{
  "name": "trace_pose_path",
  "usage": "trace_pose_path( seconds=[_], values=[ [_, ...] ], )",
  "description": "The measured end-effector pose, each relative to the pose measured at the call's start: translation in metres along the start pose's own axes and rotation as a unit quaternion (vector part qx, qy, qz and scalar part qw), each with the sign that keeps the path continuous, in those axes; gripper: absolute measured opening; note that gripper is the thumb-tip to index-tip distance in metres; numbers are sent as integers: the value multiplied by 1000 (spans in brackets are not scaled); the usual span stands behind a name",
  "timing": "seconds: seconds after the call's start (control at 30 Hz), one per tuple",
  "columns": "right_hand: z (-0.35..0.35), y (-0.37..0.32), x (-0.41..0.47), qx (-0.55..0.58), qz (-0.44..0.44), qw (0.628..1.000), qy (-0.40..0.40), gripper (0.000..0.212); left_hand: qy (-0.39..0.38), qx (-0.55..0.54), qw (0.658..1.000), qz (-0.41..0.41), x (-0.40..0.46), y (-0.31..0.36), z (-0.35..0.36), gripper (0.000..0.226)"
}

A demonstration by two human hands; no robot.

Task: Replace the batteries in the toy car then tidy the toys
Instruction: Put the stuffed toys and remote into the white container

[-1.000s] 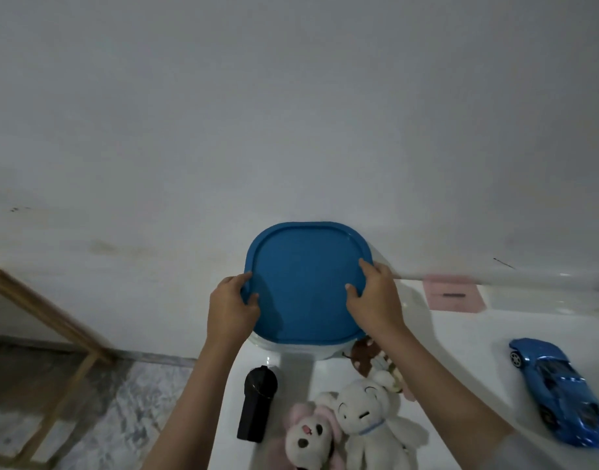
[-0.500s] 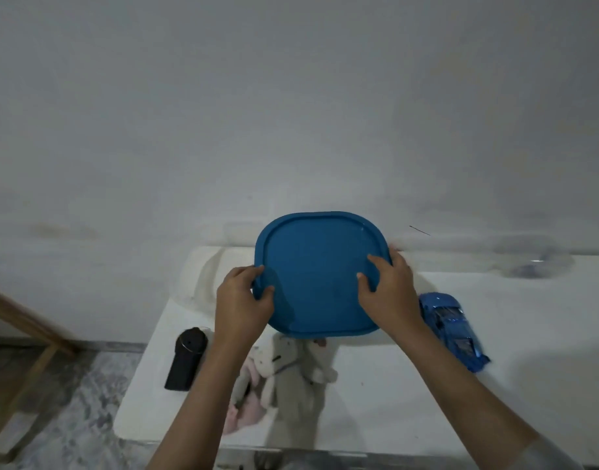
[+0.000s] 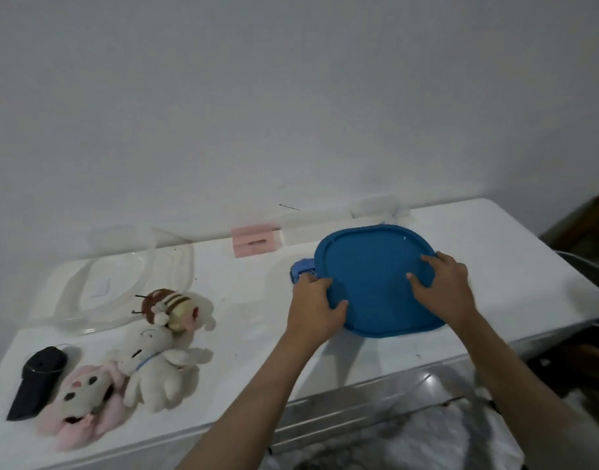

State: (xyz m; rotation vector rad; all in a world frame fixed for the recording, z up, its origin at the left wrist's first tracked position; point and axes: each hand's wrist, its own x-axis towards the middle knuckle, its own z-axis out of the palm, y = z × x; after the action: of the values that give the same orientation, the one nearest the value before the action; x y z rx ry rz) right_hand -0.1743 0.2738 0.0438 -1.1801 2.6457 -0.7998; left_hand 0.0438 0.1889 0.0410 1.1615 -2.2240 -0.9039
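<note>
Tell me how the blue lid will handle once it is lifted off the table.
The blue lid looks thin and flat, so probably light and slightly bendy. It is wide, and both the left hand and right hand hold its edges, suggesting one hand alone would be awkward. Its smooth surface may be a little slippery.

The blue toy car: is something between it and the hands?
Yes. The blue lid, gripped by the left hand and right hand, covers nearly all of the blue toy car; only one end shows past the lid's left edge.
</note>
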Motion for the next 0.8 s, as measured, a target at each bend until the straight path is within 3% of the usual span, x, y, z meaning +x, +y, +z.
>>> trace_pose_path(
  seconds=[0.2,0.5,0.63,0.8],
  values=[
    [-13,78,20,-61,36,996,-53,59,-87,35,995,-21,12,27,82,35],
    [29,97,28,-111,65,977,-171,75,-137,113,983,-43,16,8,111,48],
    [37,76,26,-126,47,982,-136,67,-173,61,982,-51,13,9,96,56],
    [59,3,11,-34,-65,996,-57,53,-70,-51,996,-15,-15,2,48,45]
  ],
)
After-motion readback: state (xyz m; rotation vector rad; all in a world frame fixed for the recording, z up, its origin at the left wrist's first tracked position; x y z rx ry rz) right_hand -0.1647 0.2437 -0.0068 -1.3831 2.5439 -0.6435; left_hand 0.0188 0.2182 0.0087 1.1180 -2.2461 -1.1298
